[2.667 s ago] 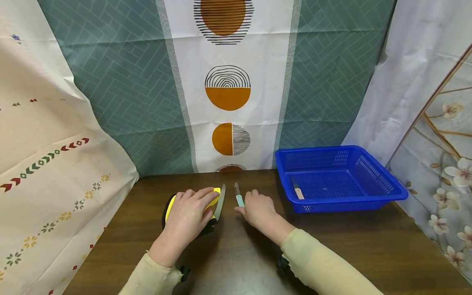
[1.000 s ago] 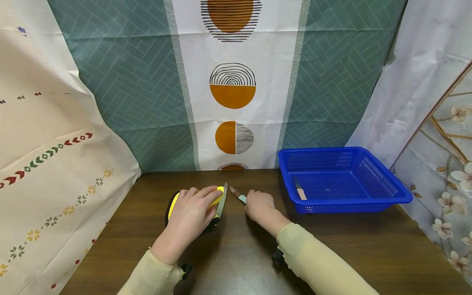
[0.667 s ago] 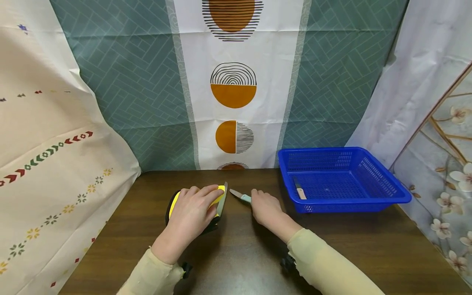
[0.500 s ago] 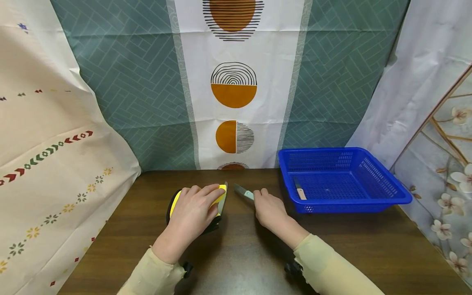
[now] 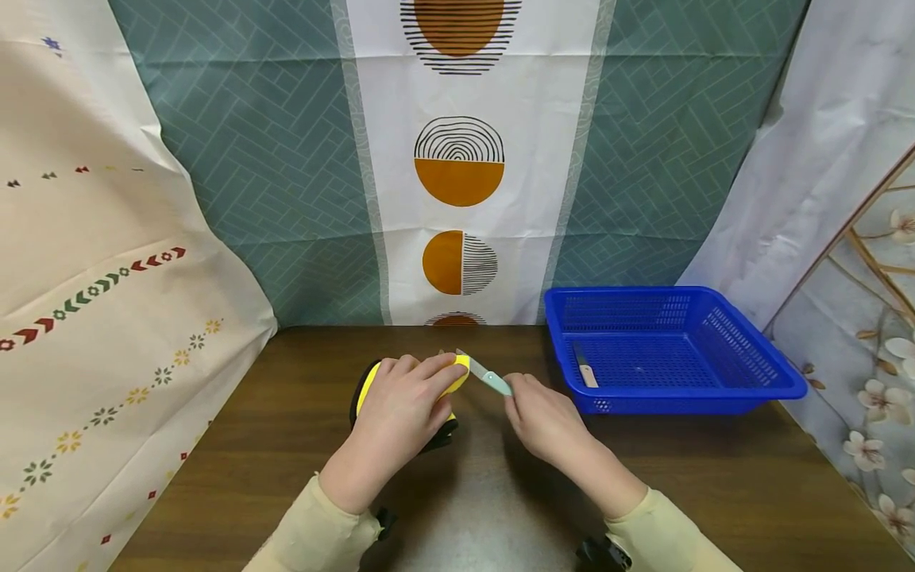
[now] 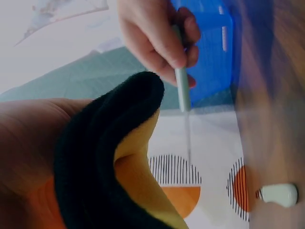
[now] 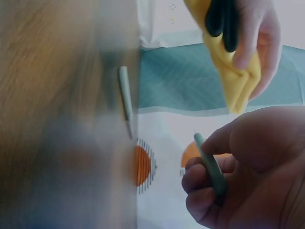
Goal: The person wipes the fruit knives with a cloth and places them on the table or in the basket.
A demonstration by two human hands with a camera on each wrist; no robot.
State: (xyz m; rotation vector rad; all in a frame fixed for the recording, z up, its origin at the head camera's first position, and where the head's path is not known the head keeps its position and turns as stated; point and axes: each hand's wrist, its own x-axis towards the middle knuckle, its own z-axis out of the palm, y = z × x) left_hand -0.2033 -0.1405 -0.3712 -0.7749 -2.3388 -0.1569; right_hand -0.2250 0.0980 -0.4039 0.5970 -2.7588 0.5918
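My left hand grips a folded yellow cloth with black edging, thumb and fingers curled over it. To its right, my right hand pinches the mint-green handle of a small knife, its blade pointing up and left toward the cloth. In the head view the blade tip overlaps the cloth's right corner; the right wrist view shows a gap between cloth and knife. A second knife with a pale green handle lies on the table, mostly hidden behind the cloth in the head view.
A blue perforated basket stands at the right rear of the brown table. Inside it, near its left wall, lies a knife with a pale pink handle. Patterned cloth hangings close off the back and both sides.
My right hand has picked the mint-handled knife up off the table and turned its blade leftward. My left hand has carried the cloth to the right, closer to that blade, covering the second knife.
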